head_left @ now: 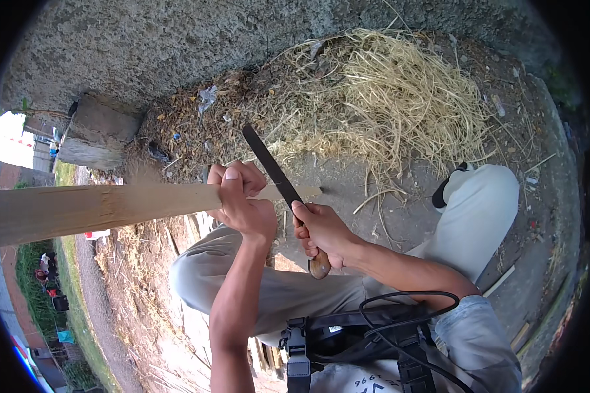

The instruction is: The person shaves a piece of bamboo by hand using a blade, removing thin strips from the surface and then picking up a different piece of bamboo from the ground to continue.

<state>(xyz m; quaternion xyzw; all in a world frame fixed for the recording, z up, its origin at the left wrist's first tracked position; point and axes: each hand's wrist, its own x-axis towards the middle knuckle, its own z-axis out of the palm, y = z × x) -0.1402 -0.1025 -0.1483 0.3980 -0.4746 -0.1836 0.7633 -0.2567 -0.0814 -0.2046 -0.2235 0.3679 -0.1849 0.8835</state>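
Note:
My left hand (pixel 241 196) is wrapped around a wide, pale split bamboo slat (pixel 137 204), which lies almost level across the left of the view. One end of the slat reaches far out to the left. Its narrower end shows to the right of my left hand, partly behind the knife. Closed around the wooden handle of a long dark-bladed knife (pixel 267 159), my right hand (pixel 322 230) is beside the left one. The blade slants up and to the left, crossing in front of the slat's narrow end. Whether it touches the slat I cannot tell.
A heap of pale curled shavings (pixel 413 98) lies on the ground ahead, below a rough grey wall (pixel 177 46). A concrete block (pixel 101 128) stands at the left. My bent knees (pixel 482 206) frame the work. Loose strips (pixel 269 360) lie beneath me.

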